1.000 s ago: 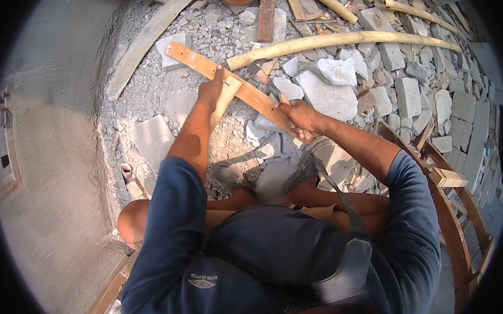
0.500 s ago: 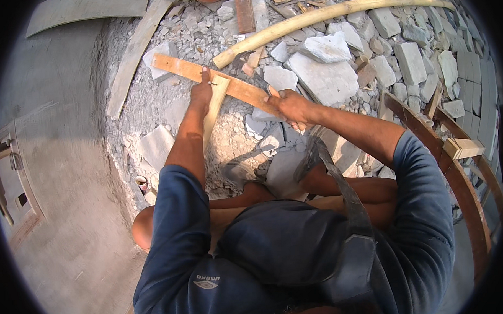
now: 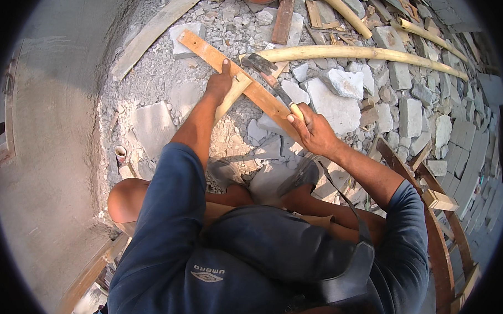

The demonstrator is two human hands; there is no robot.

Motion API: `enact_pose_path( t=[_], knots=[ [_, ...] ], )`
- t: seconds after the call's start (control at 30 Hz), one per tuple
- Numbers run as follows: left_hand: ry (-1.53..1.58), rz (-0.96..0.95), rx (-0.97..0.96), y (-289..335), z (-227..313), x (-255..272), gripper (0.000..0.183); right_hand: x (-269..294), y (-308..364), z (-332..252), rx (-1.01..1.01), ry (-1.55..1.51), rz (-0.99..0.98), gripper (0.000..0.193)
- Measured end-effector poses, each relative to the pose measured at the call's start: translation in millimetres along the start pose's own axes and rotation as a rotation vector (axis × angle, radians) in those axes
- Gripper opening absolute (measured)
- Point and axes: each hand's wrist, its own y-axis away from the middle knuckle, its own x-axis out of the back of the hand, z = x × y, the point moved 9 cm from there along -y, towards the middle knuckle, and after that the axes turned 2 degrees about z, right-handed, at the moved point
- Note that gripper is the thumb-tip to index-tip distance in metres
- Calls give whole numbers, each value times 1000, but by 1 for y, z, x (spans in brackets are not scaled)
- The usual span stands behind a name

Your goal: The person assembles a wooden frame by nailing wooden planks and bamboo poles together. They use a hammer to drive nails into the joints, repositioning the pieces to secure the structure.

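My left hand (image 3: 220,83) is closed around a flat wooden plank (image 3: 266,99), its thumb along the top face. Under the plank, a paler wooden stick (image 3: 233,95) meets it at an angle beside that hand, and a small nail seems to stand at the joint. My right hand (image 3: 311,130) grips a hammer (image 3: 271,79) by its pale handle end, close to the plank's near right end. The hammer's dark head lies just above the plank, right of the joint; whether it touches the wood I cannot tell.
Rubble and broken stone blocks (image 3: 330,101) cover the ground ahead and right. Long peeled poles (image 3: 358,52) lie across them. A brown wooden frame (image 3: 437,244) stands at my right. A grey wall (image 3: 62,136) rises at left, with a small can (image 3: 120,153) near its foot.
My right hand has drawn back from the plank's face, and the hammer now shows plainly over the wood. The plank slants more steeply. My left hand keeps its hold.
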Motion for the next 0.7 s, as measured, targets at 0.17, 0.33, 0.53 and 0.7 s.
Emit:
enact_pose_path(
  t=[0.17, 0.33, 0.53, 0.7],
  knots=[
    [-26, -26, 9, 0, -1, 1, 103, -13, 2, 9, -106, 84, -56, 47],
    [11, -26, -29, 4, 2, 1, 106, -5, -9, -20, -54, 150, 34, 46],
    [42, -56, -68, 5, 2, 3, 104, 26, 2, -104, 273, -43, 249, 32],
    [-78, -87, -73, -32, -21, -13, 100, -3, -12, -60, 202, 125, 135, 34]
  ],
)
